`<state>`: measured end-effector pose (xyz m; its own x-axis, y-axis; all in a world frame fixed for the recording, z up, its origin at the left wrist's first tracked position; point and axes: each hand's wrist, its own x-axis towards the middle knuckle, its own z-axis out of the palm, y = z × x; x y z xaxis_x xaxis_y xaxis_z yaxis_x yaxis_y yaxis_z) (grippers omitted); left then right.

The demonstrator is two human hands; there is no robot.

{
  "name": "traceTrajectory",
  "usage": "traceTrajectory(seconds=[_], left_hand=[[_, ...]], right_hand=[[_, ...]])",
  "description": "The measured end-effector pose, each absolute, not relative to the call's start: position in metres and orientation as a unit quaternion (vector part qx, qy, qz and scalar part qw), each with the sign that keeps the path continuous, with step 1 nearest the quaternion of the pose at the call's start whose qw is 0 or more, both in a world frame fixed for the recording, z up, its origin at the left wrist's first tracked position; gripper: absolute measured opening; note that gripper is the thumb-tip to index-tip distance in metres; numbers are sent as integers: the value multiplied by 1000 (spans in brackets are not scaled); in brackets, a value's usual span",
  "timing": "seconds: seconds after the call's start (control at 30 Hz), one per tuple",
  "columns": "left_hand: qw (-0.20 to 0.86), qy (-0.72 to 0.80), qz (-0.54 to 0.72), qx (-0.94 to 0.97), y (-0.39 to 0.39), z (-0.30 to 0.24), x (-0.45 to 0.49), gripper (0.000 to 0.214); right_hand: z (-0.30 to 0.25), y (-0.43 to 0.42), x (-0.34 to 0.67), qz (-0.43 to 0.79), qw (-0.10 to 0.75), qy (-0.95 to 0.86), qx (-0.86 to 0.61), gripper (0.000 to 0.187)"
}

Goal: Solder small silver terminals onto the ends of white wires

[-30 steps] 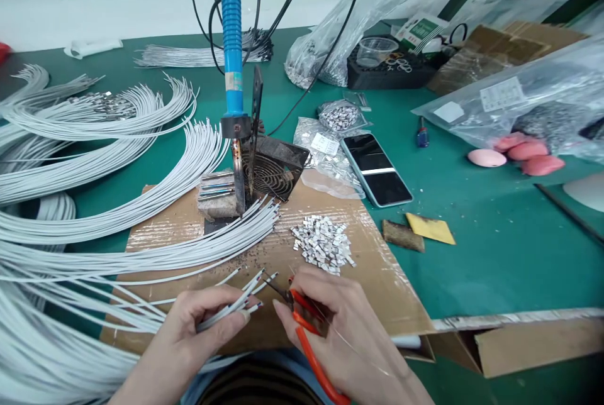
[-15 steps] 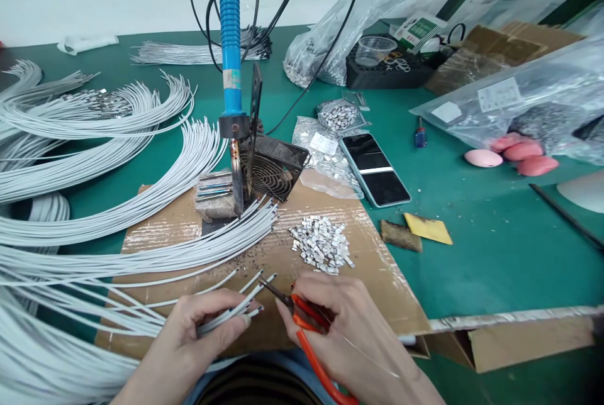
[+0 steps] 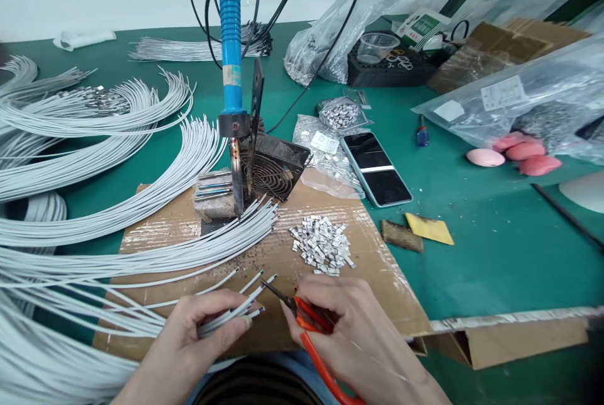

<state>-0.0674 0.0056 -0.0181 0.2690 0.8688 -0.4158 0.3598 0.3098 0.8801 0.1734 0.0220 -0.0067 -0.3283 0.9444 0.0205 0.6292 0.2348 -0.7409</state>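
Between the thumb and fingers of my left hand (image 3: 207, 326) are several white cables (image 3: 231, 315), their dark-cored ends pointing right. My right hand (image 3: 346, 329) is closed around red-handled scissors (image 3: 314, 317). The scissors' narrow dark tip lies at the end of one of the cables. Just beyond my hands, a bundle of white cables (image 3: 189, 253) stretches across a sheet of cardboard (image 3: 368, 254). A heap of small white-and-silver pieces (image 3: 323, 244) sits on the cardboard above my right hand.
A blue-handled soldering iron (image 3: 231, 46) stands upright behind the cables, beside a black fan (image 3: 278, 169). A phone (image 3: 377, 169) lies right of a plastic bag. More cable bundles (image 3: 94, 160) cover the left. Yellow and brown pads (image 3: 429, 229) and pink lumps (image 3: 523, 152) lie at right.
The scissors and my right hand have shifted slightly right and down. My left hand keeps its hold on the cables, almost unmoved. The view has shifted a little.
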Motion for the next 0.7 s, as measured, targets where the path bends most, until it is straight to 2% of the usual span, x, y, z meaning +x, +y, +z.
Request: traceTrajectory(seconds=[0.2,0.47,0.7], left_hand=[[572,562,220,555,7,-18,-66,21],[582,580,242,517,9,-8,-60,23],[655,556,295,418,11,-11,-69,35]], right_hand=[[-5,24,173,308,254,-756,-518,41],[-20,22,181,310,319,-698,-561,46],[-31,20,180,337,332,-668,-575,51]])
